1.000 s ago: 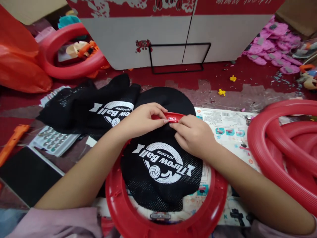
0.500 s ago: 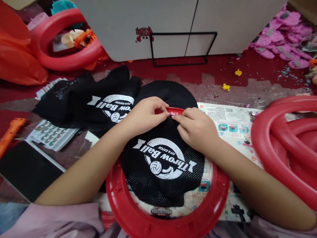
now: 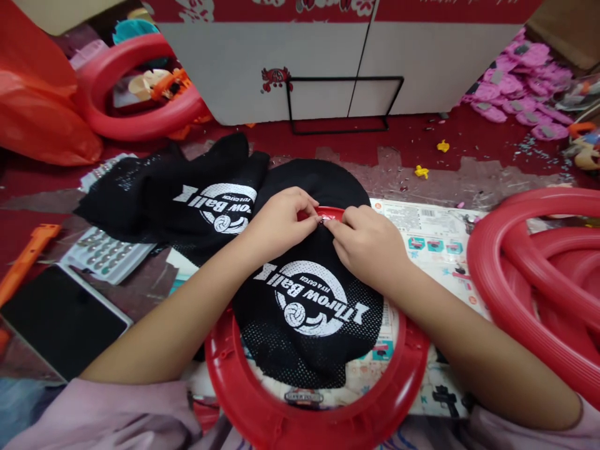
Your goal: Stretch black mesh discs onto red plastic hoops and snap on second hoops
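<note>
A round black mesh cloth printed "Throw Ball" lies across a red plastic ring in front of me. At the ring's far side, my left hand pinches the cloth's edge with thumb and fingers. Close beside it, almost fingertip to fingertip, my right hand is closed on the same edge. Between the fingertips a bit of the ring's inner face shows, with something small and shiny too tiny to name. Behind my hands lies more black cloth.
Left are another printed black cloth, a white tray of round silvery pieces, a black flat panel and an orange strip. Red rings are stacked right. A white box with a wire frame stands behind.
The view has tilted up and shifted a little. Both hands stay at the same spot on the cloth's edge, with only slight finger movement.
</note>
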The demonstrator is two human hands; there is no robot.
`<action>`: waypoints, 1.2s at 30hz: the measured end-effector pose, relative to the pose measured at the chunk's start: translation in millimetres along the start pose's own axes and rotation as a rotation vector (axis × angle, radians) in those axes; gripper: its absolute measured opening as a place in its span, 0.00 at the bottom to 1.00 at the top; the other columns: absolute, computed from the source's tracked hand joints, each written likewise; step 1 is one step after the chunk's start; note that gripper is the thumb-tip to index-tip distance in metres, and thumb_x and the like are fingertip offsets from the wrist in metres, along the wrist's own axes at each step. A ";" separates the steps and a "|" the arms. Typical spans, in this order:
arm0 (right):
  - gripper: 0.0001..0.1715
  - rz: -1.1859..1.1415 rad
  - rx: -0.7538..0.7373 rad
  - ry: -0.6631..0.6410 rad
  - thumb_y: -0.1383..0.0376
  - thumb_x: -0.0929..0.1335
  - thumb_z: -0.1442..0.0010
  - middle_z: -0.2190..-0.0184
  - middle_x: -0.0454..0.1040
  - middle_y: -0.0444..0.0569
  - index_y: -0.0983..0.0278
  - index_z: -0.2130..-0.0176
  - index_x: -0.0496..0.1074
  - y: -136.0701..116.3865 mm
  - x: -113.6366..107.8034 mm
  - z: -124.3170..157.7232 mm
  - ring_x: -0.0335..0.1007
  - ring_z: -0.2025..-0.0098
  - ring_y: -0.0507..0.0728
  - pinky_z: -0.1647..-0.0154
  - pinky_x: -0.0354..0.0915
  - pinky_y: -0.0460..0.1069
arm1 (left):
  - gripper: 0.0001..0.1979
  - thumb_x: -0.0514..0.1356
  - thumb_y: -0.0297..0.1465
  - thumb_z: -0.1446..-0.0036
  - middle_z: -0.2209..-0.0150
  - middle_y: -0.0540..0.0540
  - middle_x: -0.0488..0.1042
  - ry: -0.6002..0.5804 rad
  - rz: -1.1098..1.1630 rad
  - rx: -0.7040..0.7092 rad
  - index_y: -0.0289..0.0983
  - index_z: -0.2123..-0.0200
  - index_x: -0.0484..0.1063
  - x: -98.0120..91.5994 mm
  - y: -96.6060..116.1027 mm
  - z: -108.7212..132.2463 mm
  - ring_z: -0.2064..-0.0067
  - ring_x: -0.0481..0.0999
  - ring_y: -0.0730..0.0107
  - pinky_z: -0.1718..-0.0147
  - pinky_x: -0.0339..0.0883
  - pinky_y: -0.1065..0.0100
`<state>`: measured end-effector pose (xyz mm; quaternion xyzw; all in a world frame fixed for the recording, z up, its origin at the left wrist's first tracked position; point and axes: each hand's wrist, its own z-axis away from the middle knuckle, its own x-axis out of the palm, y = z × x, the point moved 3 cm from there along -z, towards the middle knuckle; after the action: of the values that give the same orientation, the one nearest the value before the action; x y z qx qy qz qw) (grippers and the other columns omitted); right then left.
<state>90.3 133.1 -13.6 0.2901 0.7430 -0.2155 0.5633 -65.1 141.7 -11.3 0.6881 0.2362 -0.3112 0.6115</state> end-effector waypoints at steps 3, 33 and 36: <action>0.17 0.023 0.006 -0.037 0.68 0.60 0.37 0.70 0.71 0.54 0.64 0.60 0.76 -0.6 -2.7 -0.2 0.62 0.67 0.59 0.71 0.50 0.51 | 0.06 0.59 0.27 0.50 0.60 0.44 0.76 0.013 0.003 0.002 0.35 0.76 0.75 -1.2 -1.1 0.2 0.58 0.75 0.65 0.52 0.69 0.60; 0.20 -0.261 -0.026 -0.033 0.66 0.58 0.35 0.63 0.73 0.52 0.61 0.54 0.76 4.1 -8.7 -0.4 0.66 0.64 0.55 0.67 0.57 0.48 | 0.08 0.58 0.33 0.46 0.53 0.43 0.75 -0.160 -0.137 0.029 0.37 0.66 0.75 -21.9 10.0 13.4 0.52 0.74 0.61 0.49 0.66 0.59; 0.20 -0.277 -0.008 0.001 0.66 0.58 0.35 0.64 0.72 0.52 0.62 0.57 0.78 5.3 -5.3 -0.3 0.65 0.65 0.54 0.68 0.56 0.48 | 0.07 0.60 0.33 0.47 0.52 0.44 0.74 -0.095 0.010 -0.071 0.37 0.71 0.75 -19.0 0.8 13.1 0.52 0.74 0.62 0.48 0.65 0.59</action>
<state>94.7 136.2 -8.4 0.1824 0.7771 -0.2881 0.5290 -79.6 129.7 2.1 0.6517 0.2145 -0.3319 0.6474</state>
